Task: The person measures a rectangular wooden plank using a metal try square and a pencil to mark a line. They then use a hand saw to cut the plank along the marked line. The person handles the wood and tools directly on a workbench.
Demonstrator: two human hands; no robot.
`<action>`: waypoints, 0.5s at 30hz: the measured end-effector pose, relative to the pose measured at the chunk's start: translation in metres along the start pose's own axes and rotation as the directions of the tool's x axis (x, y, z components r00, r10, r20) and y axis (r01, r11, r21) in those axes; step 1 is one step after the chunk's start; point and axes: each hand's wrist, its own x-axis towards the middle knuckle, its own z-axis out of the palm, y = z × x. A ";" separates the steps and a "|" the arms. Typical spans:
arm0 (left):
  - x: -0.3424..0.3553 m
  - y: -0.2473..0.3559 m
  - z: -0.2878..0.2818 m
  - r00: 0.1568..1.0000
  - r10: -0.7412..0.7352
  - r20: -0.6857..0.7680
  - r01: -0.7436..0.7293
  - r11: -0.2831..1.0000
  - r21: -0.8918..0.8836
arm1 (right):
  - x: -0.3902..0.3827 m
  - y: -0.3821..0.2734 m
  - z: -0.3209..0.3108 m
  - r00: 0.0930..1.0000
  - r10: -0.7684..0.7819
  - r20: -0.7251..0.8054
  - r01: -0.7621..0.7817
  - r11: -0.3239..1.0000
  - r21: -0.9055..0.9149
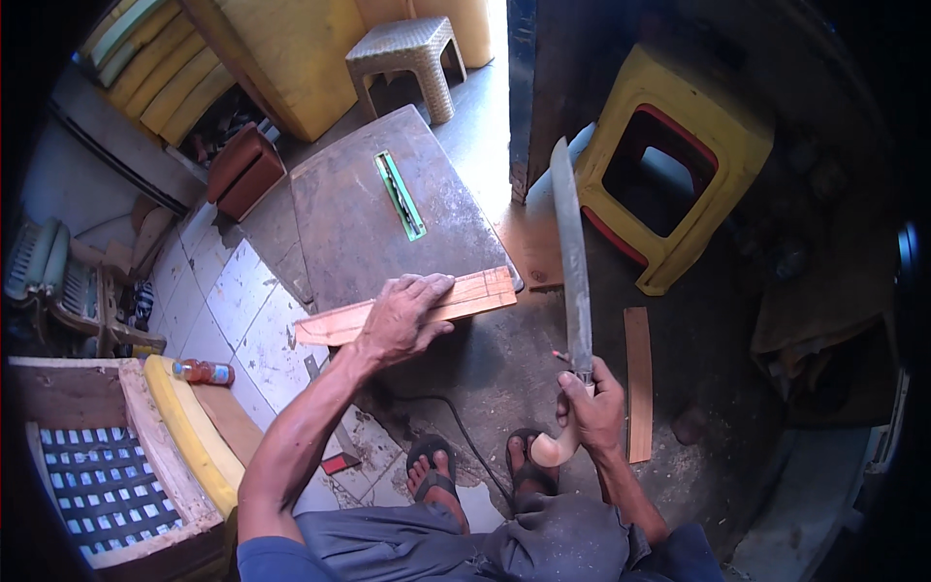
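A reddish wooden board point(480, 293) lies across the near edge of a low brown table point(335, 209), its ends reaching past my hand on both sides. My left hand point(402, 318) is laid over the board, fingers across its top and thumb on the near side, gripping it. Upright in my right hand point(595, 405) is a machete, its long grey blade point(574, 252) pointing away from me and its pale wooden handle curving at the butt. The blade is apart from the board. A thin stick with a reddish tip point(560, 356) pokes out beside my right thumb.
On the table lies a narrow green case point(419, 231) with a dark rod inside. Another wooden strip point(638, 388) is on the floor at right, before a tipped yellow stool point(669, 262). A black cable point(454, 412) runs near my feet. At left stands a strap-webbed seat frame point(126, 388).
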 end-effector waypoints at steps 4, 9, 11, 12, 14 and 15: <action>-0.033 -0.015 -0.028 0.988 0.012 0.153 -0.015 1.000 0.018 | 0.000 0.002 -0.009 0.994 -0.111 0.022 0.112 0.993 -0.027; -0.075 -0.012 -0.035 0.997 -0.021 0.079 0.012 0.993 0.113 | 0.008 0.002 0.002 0.977 -0.186 0.105 0.209 0.934 -0.289; -0.087 0.004 -0.036 0.995 -0.087 -0.052 0.090 0.994 0.065 | 0.003 -0.020 0.023 0.980 -0.161 0.120 0.178 0.973 -0.149; -0.095 0.008 -0.028 0.979 -0.136 -0.154 0.135 0.991 -0.017 | 0.002 -0.016 0.025 0.988 -0.134 0.075 0.145 0.974 -0.174; -0.096 0.011 -0.024 0.902 -0.223 -0.369 0.170 0.970 -0.171 | 0.010 0.002 0.024 0.992 -0.124 -0.019 0.117 0.970 -0.215; -0.093 0.011 -0.029 0.887 -0.177 -0.427 0.140 0.983 -0.116 | 0.010 0.017 0.020 0.963 -0.260 -0.069 0.223 0.914 -0.340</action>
